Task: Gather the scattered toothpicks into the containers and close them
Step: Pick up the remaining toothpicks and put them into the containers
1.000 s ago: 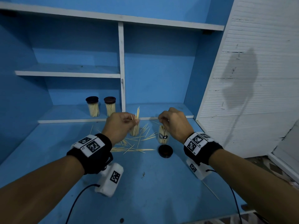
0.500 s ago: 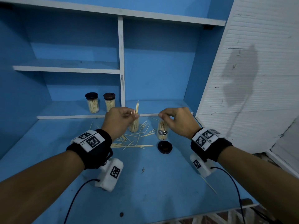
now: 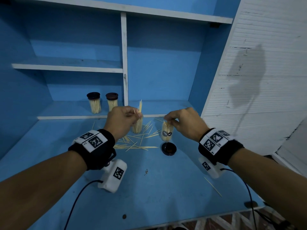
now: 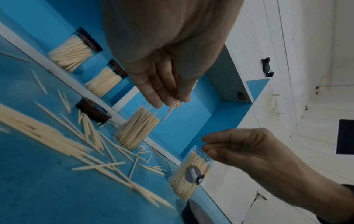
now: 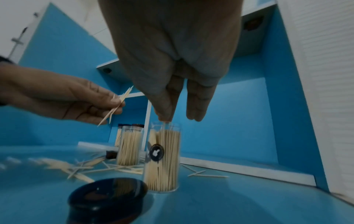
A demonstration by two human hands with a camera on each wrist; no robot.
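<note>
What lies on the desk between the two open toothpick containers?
Loose toothpicks on bare blue desk, seen in the head view, between the unlabelled container and the labelled one.

Jar label: you are looking at a round dark sticker [image 5: 157,152] on the clear cylindrical toothpick container [image 5: 162,160]; its print is showing only as pale blurred marks, unreadable.
Wristband tags: the white square-pattern marker tags [image 3: 95,141] on your black wristbands are carrying tiny characters, too small to read.
Camera units: the white wrist camera box [image 3: 114,175] is showing only a square code pattern, no words.
</note>
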